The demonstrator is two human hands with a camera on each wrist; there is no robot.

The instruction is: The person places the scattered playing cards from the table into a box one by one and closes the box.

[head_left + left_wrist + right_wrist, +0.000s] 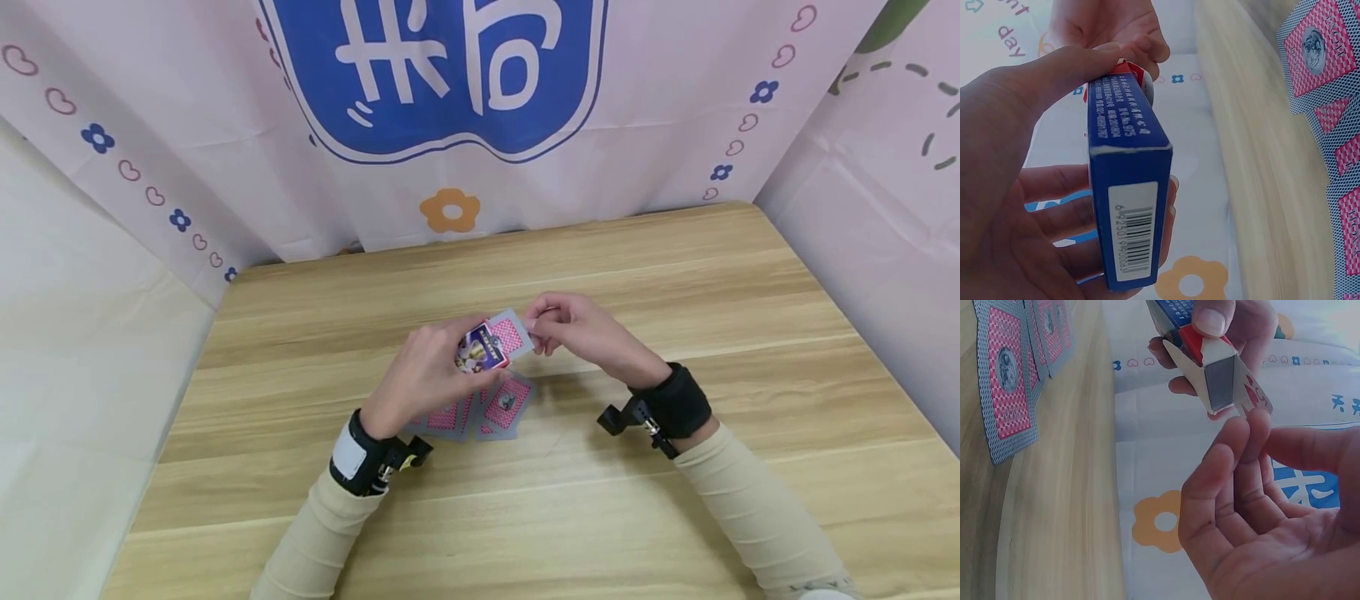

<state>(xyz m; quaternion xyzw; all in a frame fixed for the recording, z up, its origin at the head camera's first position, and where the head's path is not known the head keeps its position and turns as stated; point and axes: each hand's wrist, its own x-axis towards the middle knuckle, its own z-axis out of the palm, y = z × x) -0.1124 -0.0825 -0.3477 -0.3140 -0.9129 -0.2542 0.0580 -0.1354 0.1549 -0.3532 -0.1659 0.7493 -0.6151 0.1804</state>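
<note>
My left hand (431, 362) grips a blue playing-card box (1129, 181) between thumb and fingers, above the table. In the left wrist view its barcode end faces the camera. The other end stands open with its flaps out, and its dark inside shows in the right wrist view. A playing card (510, 335) with a pink checked back juts from this end. My right hand (573, 327) pinches the card's outer edge between thumb and fingertips; red heart marks show on its face (1255, 399). The card's inner part is hidden by the box.
Several playing cards (506, 407) lie overlapping, backs up, on the wooden table (585, 517) below my left hand. A white cloth (180, 100) with hearts, flowers and a blue sign hangs along the back. Dark wrist straps (678, 400) with small mounts sit on both wrists.
</note>
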